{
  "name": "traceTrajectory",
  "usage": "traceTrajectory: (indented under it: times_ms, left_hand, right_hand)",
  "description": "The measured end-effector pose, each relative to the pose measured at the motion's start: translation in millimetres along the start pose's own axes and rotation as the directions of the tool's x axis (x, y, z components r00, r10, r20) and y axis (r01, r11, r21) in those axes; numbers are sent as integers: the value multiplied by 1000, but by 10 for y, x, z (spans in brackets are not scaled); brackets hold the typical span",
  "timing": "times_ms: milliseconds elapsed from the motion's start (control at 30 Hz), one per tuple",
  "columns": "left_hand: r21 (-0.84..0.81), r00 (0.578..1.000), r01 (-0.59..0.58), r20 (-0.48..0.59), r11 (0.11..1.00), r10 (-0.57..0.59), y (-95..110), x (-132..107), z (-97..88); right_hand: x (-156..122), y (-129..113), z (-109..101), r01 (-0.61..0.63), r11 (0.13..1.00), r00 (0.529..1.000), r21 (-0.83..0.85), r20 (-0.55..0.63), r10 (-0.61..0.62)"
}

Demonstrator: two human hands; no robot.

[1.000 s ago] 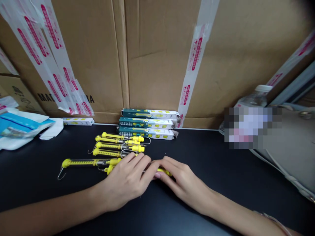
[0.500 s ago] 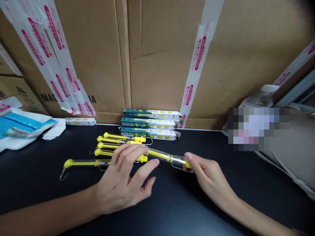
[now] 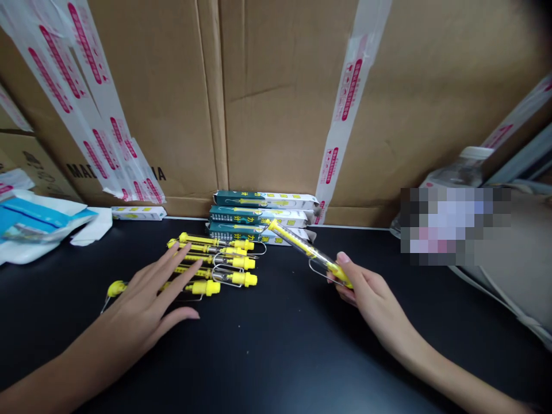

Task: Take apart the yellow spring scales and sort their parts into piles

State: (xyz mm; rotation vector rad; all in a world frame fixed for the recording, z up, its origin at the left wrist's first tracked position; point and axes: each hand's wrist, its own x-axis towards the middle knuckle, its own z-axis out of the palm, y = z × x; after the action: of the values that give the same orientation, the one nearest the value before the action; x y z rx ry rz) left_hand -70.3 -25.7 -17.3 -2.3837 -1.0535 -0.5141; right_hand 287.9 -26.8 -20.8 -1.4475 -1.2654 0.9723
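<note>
My right hand (image 3: 366, 290) grips one yellow and clear spring scale (image 3: 304, 248) by its near end and holds it tilted up off the black table (image 3: 276, 345), its far tip pointing at a stack of three green and white boxes (image 3: 259, 217). My left hand (image 3: 149, 302) lies open with fingers spread flat over the left end of a row of several yellow spring scales (image 3: 218, 260). The nearest one runs under its fingers, its yellow cap (image 3: 115, 287) and hook showing to the left.
Large taped cardboard cartons (image 3: 276, 98) wall off the back of the table. One more small box (image 3: 138, 213) lies at their foot on the left, next to blue and white packets (image 3: 38, 221). A plastic bottle (image 3: 457, 172) and a beige bag (image 3: 509, 276) sit at right.
My right hand has lifted one scale out of the row and swung it up toward the boxes. My left hand has slid left across the remaining scales and flattened out.
</note>
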Motion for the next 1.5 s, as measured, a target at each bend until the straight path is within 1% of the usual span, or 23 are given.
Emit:
traceTrajectory:
  times_ms: [67,133,200,300,433,533,600,700,767,833,900,967,1033,1100,1133,1200,1267,1333,1433,1500]
  left_hand:
    - [13,999,-44,21,999,44,-43,-64,-28]
    - [19,995,-103,11,995,103,-51,-83,-57]
    - [25,988,-155,-1,988,155,-36,-79,-82]
    - [45,982,-188,-4,981,189,3,-63,-107]
    - [103,981,-182,-51,978,188,56,-17,-135]
    - [128,980,-183,-56,975,191,80,29,-164]
    - [113,981,-174,-61,978,182,87,47,-186]
    - [49,987,-138,-81,989,141,88,57,-215]
    - [33,984,-146,-103,989,149,88,79,-224]
    - [48,971,-197,-131,979,202,88,144,-216]
    - [59,956,-245,-150,968,251,83,268,-187]
    - [16,957,-246,-151,969,245,70,447,-135]
    - [-62,976,-203,-92,977,197,49,655,-58]
    - [-136,983,-184,-34,973,181,22,850,40]
    - [-166,986,-169,-15,972,168,7,932,94]
    - [-210,987,-125,68,970,142,-21,1051,197]
    - [-239,983,-110,115,965,141,-42,1107,278]
    - [-250,983,-105,123,962,139,-49,1113,321]
    - [-257,988,-81,106,963,111,-14,1074,311]
    - [-270,994,-31,97,962,60,45,1041,269]
  right_hand:
    - [1,-8,6,-7,1000,1000,-5,0,7]
    - [0,-20,11,-17,1000,1000,-5,-1,17]
    - [-1,-30,15,-19,1000,1000,-3,-4,19]
    - [0,-34,17,-9,1000,1000,-8,-6,9]
    - [2,-25,8,22,999,1000,-33,4,-22]
    - [2,-14,-2,28,998,1000,-49,9,-28]
    - [0,-9,-5,29,998,1000,-56,15,-28]
    - [-4,-20,1,35,998,999,-60,12,-34]
    - [-8,-41,11,29,998,1000,-60,8,-28]
    - [-11,-65,21,21,998,1000,-54,7,-20]
    - [-13,-82,26,19,999,1000,-39,7,-19]
    - [-13,-84,26,21,999,1000,-30,10,-21]
    - [-12,-72,19,23,999,1000,-37,15,-23]
    - [-11,-49,8,23,998,1000,-50,17,-23]
    - [-9,-36,3,23,998,1000,-53,20,-22]
    - [-5,-13,-7,24,999,999,-44,22,-23]
    - [2,4,-14,24,1000,1000,-8,18,-24]
    - [13,12,-16,12,998,1000,55,3,-12]
    - [33,17,-13,-19,989,1000,146,-4,20]
    - [41,18,-10,-27,985,1000,170,-3,28]
